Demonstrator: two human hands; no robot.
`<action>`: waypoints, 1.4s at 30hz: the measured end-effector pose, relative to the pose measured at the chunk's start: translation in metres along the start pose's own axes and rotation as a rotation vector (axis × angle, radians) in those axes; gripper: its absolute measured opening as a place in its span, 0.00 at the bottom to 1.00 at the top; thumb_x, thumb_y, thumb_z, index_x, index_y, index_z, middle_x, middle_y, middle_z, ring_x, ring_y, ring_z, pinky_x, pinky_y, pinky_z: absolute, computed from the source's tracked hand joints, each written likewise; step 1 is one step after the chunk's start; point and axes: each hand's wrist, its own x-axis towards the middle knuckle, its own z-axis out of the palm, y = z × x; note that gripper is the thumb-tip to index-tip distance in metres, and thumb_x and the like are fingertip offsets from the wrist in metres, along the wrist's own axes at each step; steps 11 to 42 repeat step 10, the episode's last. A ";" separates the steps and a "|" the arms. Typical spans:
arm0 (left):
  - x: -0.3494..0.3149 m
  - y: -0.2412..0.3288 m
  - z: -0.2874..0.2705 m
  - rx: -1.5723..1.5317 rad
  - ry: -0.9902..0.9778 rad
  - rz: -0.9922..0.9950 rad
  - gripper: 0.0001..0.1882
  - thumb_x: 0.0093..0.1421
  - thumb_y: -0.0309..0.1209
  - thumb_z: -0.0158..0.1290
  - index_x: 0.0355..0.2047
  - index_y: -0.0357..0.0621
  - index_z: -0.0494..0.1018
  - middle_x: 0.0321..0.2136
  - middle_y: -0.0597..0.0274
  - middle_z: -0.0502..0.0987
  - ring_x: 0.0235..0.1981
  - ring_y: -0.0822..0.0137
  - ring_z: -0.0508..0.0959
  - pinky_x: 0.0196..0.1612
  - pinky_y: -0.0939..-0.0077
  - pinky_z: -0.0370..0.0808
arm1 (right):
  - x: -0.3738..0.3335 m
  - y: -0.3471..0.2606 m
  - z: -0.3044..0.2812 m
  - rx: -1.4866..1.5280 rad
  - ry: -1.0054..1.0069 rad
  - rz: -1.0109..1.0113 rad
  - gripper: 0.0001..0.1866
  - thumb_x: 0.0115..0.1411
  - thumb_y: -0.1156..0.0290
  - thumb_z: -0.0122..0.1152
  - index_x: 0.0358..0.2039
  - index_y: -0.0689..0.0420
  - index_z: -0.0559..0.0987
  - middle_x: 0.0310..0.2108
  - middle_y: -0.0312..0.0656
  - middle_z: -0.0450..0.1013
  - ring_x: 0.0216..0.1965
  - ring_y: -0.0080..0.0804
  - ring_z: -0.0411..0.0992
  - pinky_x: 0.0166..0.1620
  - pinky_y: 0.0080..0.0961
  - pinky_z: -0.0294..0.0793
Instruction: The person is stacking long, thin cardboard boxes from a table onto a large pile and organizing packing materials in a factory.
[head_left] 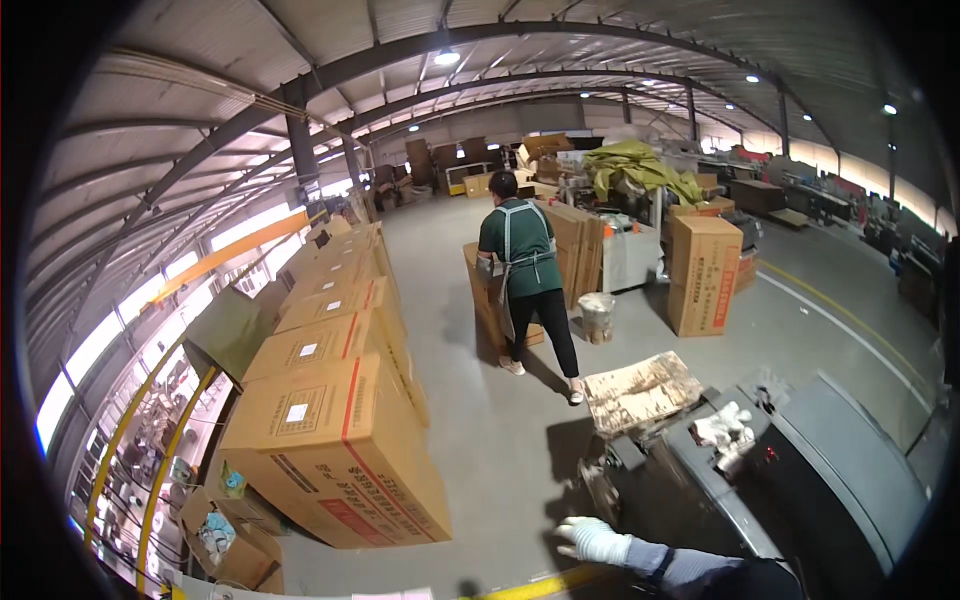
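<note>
My right hand point(594, 541), in a white knit glove, reaches in from the lower right with a grey-blue sleeve behind it. Its fingers are slightly apart and hold nothing that I can see. Nearest to it is a dark machine point(690, 500) with a grey metal edge, just above the forearm. A crumpled pair of white gloves point(722, 428) lies on the machine's top. Beyond them is a worn, stained board point(645, 390) at the machine's far end. My left hand is out of view.
Large sealed cardboard boxes point(330, 440) form a row on the left, beside a yellow railing point(150, 480). A person in a green top and apron point(517, 250) stands in the aisle by upright cardboard. A white bucket point(597, 318) and a tall carton point(704, 275) stand farther right.
</note>
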 end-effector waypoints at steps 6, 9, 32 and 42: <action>0.082 -0.089 -0.111 -0.021 0.425 -0.136 0.11 0.65 0.29 0.51 0.42 0.37 0.79 0.43 0.49 0.81 0.47 0.56 0.79 0.53 0.68 0.75 | 0.231 -0.053 -0.012 -0.008 -0.137 -0.278 0.22 0.59 0.57 0.60 0.50 0.56 0.74 0.45 0.48 0.71 0.49 0.48 0.72 0.50 0.45 0.72; 0.156 -0.053 -0.151 0.141 0.490 -0.061 0.14 0.64 0.34 0.53 0.47 0.43 0.78 0.45 0.48 0.80 0.48 0.57 0.79 0.56 0.66 0.72 | 0.292 -0.069 -0.016 -0.075 -0.321 -0.261 0.23 0.60 0.57 0.60 0.53 0.53 0.73 0.51 0.46 0.69 0.52 0.47 0.69 0.53 0.43 0.71; 0.184 -0.053 -0.156 0.135 0.482 -0.058 0.14 0.64 0.34 0.53 0.47 0.43 0.78 0.45 0.48 0.80 0.48 0.57 0.79 0.56 0.66 0.72 | 0.307 -0.059 -0.015 -0.027 -0.319 -0.271 0.25 0.59 0.57 0.62 0.55 0.52 0.73 0.53 0.46 0.68 0.53 0.46 0.69 0.55 0.45 0.69; 0.184 -0.053 -0.156 0.135 0.482 -0.058 0.14 0.64 0.34 0.53 0.47 0.43 0.78 0.45 0.48 0.80 0.48 0.57 0.79 0.56 0.66 0.72 | 0.307 -0.059 -0.015 -0.027 -0.319 -0.271 0.25 0.59 0.57 0.62 0.55 0.52 0.73 0.53 0.46 0.68 0.53 0.46 0.69 0.55 0.45 0.69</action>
